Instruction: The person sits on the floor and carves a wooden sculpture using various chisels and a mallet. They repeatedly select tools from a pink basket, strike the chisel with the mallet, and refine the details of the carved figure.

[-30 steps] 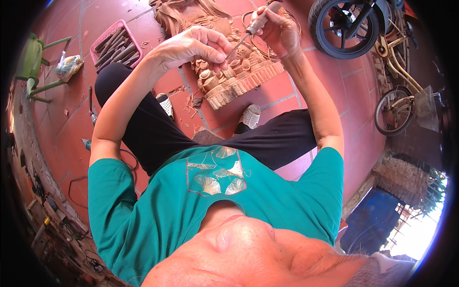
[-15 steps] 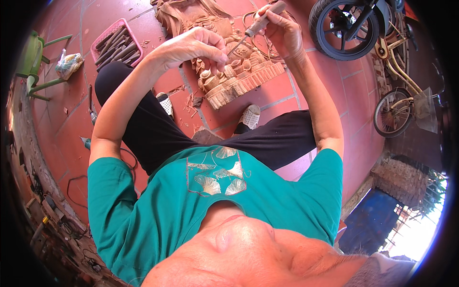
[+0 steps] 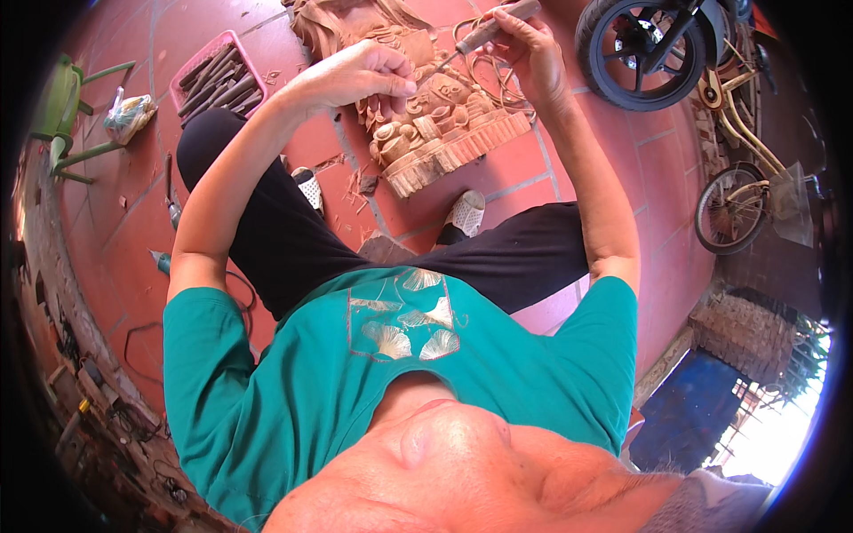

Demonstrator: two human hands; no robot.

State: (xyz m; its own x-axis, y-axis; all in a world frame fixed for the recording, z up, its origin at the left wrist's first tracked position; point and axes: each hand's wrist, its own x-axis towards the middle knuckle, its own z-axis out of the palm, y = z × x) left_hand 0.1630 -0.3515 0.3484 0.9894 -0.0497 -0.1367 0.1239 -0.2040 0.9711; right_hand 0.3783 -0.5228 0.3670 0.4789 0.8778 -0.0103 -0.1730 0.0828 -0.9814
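A carved wooden relief (image 3: 444, 120) in reddish-brown wood lies on the floor in front of me, its thick ridged edge turned toward me. My right hand (image 3: 531, 64) is closed around the wooden handle of a carving chisel (image 3: 484, 34), above the far right part of the relief. The thin blade slants down to the left, its tip close to my left hand (image 3: 369, 75). That hand hovers over the left side of the carving with fingers bent and thumb drawn in. Whatever may be between its fingertips is hidden or too small to name.
A pink basket (image 3: 259, 91) of dark-handled tools stands beyond my left knee. Farther left are a green stool (image 3: 60, 133) and a knotted plastic bag (image 3: 129, 115). A motorbike wheel (image 3: 635, 53) and a bicycle (image 3: 733, 204) stand at right. Wood chips and a cord lie on the tiles.
My left hand has shifted slightly up and left, away from the blade. The chisel has moved a little to the right with my right hand and lies at a flatter angle.
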